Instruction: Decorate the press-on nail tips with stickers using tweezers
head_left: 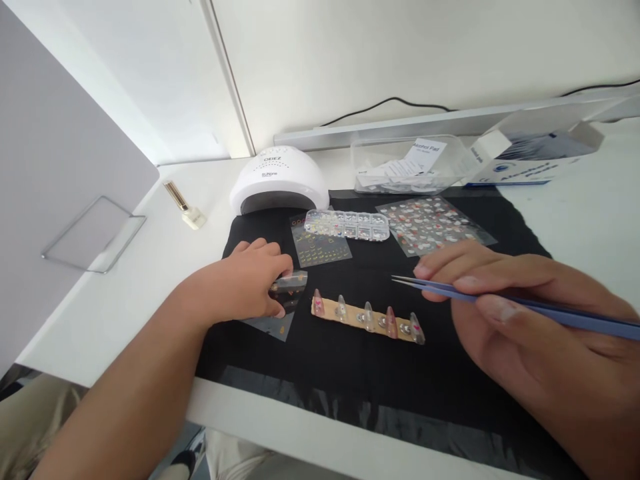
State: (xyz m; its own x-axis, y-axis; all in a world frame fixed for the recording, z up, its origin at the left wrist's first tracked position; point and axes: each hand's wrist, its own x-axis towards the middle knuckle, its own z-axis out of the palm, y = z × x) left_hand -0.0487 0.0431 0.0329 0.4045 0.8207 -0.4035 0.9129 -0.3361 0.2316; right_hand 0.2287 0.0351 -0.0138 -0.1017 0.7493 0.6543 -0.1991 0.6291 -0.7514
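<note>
Tweezers [560, 315] with slightly parted tips are pinched in the right hand [530, 350] above a black cloth [350, 367], while the half-curled left hand [253, 279] touches a clear sticker sheet [280, 323], its grip unclear, beside a strip [354, 318] of five false nails [369, 317], with a gem case [347, 225] and white lamp [287, 177] beyond.
</note>
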